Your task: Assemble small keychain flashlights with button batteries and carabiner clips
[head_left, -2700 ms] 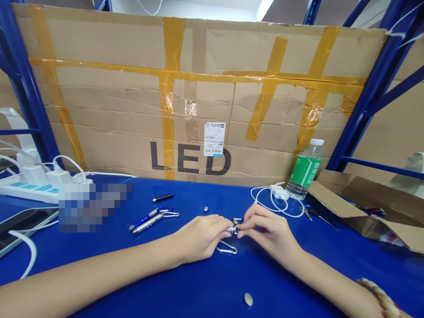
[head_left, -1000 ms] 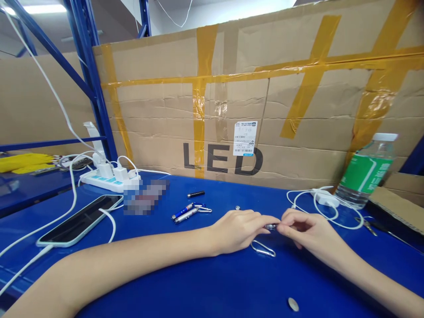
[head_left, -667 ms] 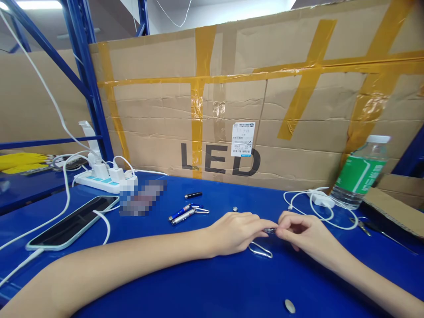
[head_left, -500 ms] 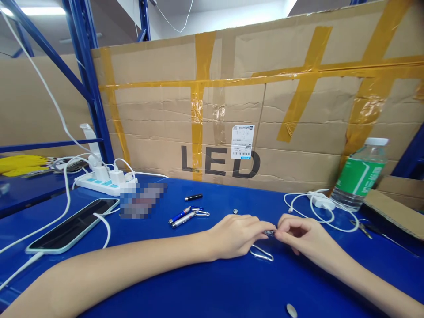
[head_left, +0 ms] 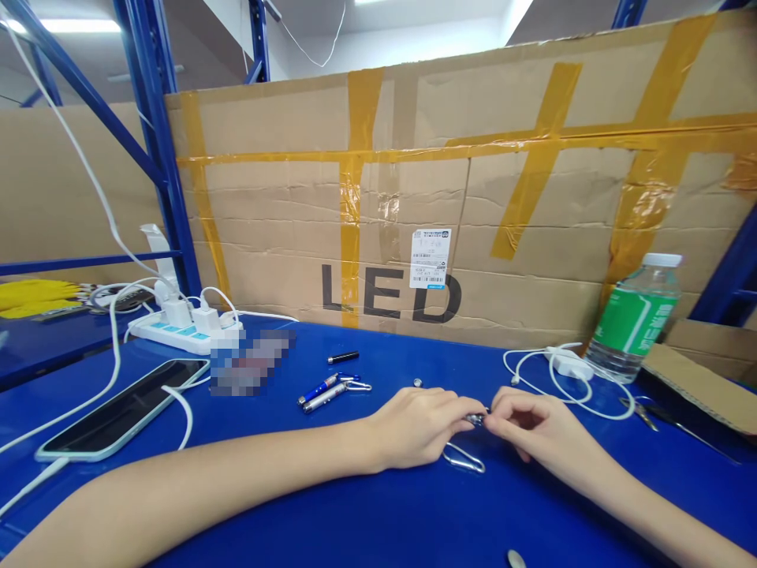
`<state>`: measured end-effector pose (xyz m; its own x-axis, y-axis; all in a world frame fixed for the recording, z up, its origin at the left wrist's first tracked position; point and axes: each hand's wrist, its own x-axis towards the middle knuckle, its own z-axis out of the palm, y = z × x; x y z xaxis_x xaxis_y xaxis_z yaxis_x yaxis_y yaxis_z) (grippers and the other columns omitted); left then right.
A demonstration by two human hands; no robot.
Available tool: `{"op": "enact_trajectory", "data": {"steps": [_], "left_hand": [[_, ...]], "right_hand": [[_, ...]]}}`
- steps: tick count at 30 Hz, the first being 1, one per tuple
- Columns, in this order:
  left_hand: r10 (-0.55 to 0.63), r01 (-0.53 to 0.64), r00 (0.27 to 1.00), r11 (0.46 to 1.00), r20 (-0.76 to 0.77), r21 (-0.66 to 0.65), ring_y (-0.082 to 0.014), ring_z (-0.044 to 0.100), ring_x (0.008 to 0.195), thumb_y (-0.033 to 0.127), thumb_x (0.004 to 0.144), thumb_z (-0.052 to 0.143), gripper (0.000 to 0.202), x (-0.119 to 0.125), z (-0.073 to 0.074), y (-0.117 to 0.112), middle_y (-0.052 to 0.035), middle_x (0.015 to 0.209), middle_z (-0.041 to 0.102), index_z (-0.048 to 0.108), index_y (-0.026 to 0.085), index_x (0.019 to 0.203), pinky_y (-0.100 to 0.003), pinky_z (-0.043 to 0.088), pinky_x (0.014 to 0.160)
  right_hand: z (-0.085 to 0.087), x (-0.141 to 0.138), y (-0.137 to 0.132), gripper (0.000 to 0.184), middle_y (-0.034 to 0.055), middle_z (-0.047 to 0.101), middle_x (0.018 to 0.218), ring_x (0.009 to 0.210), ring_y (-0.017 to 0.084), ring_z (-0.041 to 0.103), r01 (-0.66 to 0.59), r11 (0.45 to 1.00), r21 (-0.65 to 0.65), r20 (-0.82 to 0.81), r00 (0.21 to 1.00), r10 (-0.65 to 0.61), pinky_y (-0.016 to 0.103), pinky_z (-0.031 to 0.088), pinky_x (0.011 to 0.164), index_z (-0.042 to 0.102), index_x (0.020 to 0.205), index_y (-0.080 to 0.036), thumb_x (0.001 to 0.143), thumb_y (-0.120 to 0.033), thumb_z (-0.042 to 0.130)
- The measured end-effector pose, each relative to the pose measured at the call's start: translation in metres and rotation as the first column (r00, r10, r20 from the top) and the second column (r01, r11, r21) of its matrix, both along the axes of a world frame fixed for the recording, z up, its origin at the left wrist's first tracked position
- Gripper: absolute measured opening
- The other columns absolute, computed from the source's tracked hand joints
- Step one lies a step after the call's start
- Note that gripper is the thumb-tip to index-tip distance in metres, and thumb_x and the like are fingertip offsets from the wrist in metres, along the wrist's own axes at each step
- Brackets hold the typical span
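My left hand (head_left: 423, 426) is closed around a small shiny penlight-like metal piece (head_left: 475, 420), mostly covered by the fingers. Below those fingers a silver carabiner (head_left: 465, 459) hangs out over the table; how it joins the piece is hidden. My right hand (head_left: 529, 422) pinches at the right end of the same piece, thumb and forefinger pressed together. Beyond the left hand lie a blue penlight (head_left: 319, 389) and a silver penlight (head_left: 325, 396), side by side with carabiners. A black tube (head_left: 344, 357) rests behind them. A small round metal cap (head_left: 418, 383) sits just past my left knuckles.
A round silver disc (head_left: 516, 558) lies at the near edge. On the left are a phone (head_left: 124, 410) with cables and a white power strip (head_left: 183, 335). At right stand a water bottle (head_left: 635, 319), a white charger (head_left: 568, 363) and pliers (head_left: 646, 416). Cardboard (head_left: 266, 229) walls the back.
The view has shifted slightly, so everything appears a little lower and to the left. Both hands keep their hold at the small metal piece, with hardly any visible finger movement.
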<state>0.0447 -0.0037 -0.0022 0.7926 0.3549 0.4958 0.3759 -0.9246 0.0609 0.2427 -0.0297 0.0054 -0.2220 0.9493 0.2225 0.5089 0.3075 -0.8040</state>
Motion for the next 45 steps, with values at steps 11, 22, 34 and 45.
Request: {"op": "enact_trajectory", "data": {"steps": [11,22,34,45], "left_hand": [[0.016,-0.016,1.000,1.000,-0.008,-0.008,-0.0149,0.060,0.085,0.022,0.094,0.033,0.027,0.0006,0.0029,-0.0019,-0.0045,0.094,0.064,0.049,0.016,0.114,-0.025,0.048,0.077],[-0.004,0.007,0.999,0.998,0.034,-0.061,-0.0146,0.060,0.086,0.020,0.093,0.034,0.026,0.0006,0.0036,-0.0025,-0.0046,0.099,0.064,0.049,0.017,0.114,-0.025,0.048,0.078],[0.006,-0.004,0.999,0.999,0.032,-0.044,-0.0143,0.059,0.082,0.024,0.095,0.029,0.031,0.0018,0.0044,-0.0020,-0.0046,0.096,0.063,0.044,0.019,0.122,-0.026,0.048,0.075],[-0.009,0.010,0.999,0.999,0.035,-0.040,-0.0134,0.059,0.080,0.021,0.093,0.031,0.027,0.0008,0.0051,-0.0025,-0.0042,0.092,0.063,0.050,0.017,0.113,-0.023,0.047,0.074]], "right_hand": [[-0.0047,-0.0005,0.0031,0.039,-0.0007,0.049,0.064,0.039,0.006,0.042,-0.021,1.000,0.000,-0.047,0.999,0.021,0.021,0.032,0.040,0.055,0.054,-0.015,0.066,-0.051,0.065],[-0.0021,-0.0011,-0.0008,0.041,-0.0021,0.047,0.065,0.039,0.003,0.041,-0.081,0.997,-0.006,-0.116,0.990,0.079,0.021,0.029,0.042,0.051,0.055,-0.013,0.070,-0.050,0.062],[-0.0027,-0.0009,-0.0006,0.044,-0.0034,0.045,0.062,0.039,0.003,0.039,-0.096,0.994,-0.060,-0.158,0.984,0.086,0.019,0.028,0.041,0.049,0.060,-0.014,0.070,-0.056,0.060],[-0.0049,-0.0036,0.0001,0.043,-0.0024,0.047,0.067,0.037,0.002,0.040,-0.111,0.992,-0.056,-0.192,0.976,0.099,0.020,0.025,0.039,0.051,0.057,-0.013,0.066,-0.052,0.067]]}}
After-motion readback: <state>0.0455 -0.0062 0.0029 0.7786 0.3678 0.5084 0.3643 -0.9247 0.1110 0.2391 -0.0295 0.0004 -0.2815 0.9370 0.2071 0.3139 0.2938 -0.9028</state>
